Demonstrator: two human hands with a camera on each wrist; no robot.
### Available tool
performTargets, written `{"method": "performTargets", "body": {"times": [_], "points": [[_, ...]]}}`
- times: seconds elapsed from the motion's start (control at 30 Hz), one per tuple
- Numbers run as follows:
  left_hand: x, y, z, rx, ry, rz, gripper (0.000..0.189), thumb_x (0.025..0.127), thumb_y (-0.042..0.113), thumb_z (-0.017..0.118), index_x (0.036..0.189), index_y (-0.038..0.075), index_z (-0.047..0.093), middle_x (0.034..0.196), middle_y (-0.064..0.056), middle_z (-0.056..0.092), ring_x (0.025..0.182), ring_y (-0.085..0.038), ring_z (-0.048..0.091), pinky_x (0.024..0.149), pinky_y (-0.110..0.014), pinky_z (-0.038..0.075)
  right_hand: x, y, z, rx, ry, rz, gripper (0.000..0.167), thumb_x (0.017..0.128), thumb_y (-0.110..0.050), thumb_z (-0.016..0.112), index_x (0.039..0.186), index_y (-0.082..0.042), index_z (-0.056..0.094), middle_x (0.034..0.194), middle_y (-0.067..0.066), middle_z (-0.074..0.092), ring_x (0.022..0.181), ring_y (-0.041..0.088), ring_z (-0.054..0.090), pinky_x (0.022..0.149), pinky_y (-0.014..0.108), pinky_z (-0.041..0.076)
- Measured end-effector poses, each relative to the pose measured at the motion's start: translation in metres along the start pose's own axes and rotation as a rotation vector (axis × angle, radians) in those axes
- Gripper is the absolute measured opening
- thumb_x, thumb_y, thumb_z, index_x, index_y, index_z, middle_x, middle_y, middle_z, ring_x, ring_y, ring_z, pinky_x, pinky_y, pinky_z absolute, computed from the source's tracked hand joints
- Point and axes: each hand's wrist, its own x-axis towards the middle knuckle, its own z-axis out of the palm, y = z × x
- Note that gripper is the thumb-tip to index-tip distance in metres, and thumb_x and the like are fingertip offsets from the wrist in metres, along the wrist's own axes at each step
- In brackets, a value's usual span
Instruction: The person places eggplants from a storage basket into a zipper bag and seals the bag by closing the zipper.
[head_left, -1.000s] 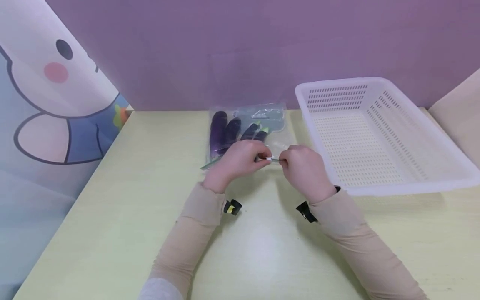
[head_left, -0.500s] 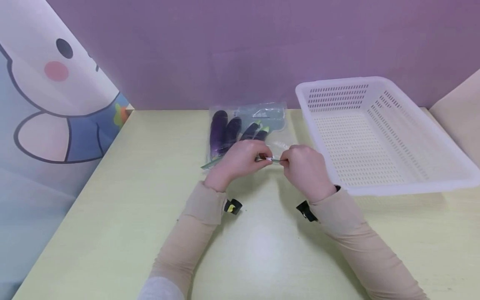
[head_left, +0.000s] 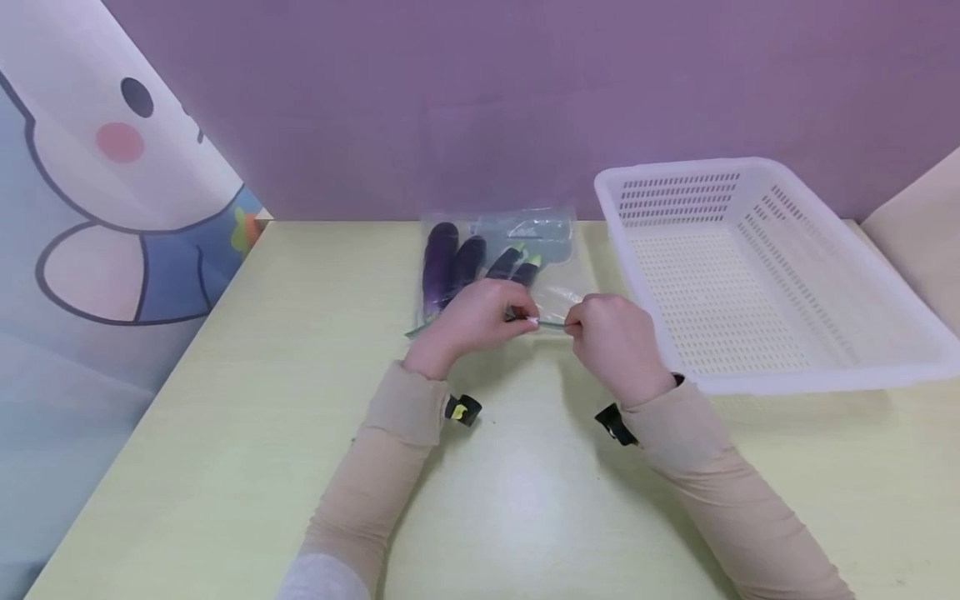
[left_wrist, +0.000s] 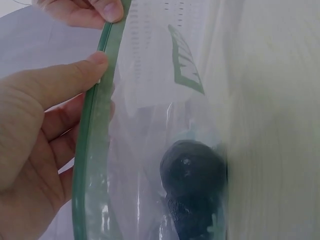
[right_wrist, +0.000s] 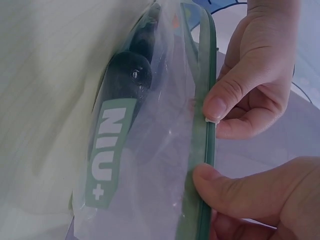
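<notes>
A clear zip bag (head_left: pixel 566 287) with a green seal strip (right_wrist: pixel 211 145) lies toward the back of the table, several dark purple eggplants (head_left: pixel 438 262) inside it. My left hand (head_left: pixel 483 315) pinches the small white slider (right_wrist: pixel 212 120) on the seal between thumb and fingers. Just right of it, my right hand (head_left: pixel 617 340) pinches the same green strip, a short stretch of seal showing between the two. The right wrist view shows a green printed label (right_wrist: pixel 107 155) on the bag. Part of the eggplants is hidden behind my left hand in the head view.
A white slotted plastic basket (head_left: pixel 712 379) stands right of the bag, its near left rim close to my right hand. Behind the pale table (head_left: pixel 247 400) rises a purple wall (head_left: pixel 375 108). A cartoon-printed sheet (head_left: pixel 82 367) hangs at the left.
My left hand has shifted slightly left along the seal with the slider, and the gap between my hands is wider. My right hand keeps its hold on the strip.
</notes>
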Motion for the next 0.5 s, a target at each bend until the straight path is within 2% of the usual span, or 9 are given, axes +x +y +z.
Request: {"method": "performTargets", "body": {"times": [0.5], "points": [[-0.004,-0.0088,-0.0051,-0.051,-0.023,-0.055,0.011,0.086,0.02,0.07,0.093,0.012,0.074,0.091,0.002,0.07,0.08,-0.011,0.061,0.078,-0.025,0.049,-0.0008,0.0003,0.001,-0.008,0.011,-0.003,0.011,0.077,0.002,0.068,0.078,-0.006,0.075,0.075,0.01,0.069,0.07,0.03,0.065,0.061,0.045,0.053]]}}
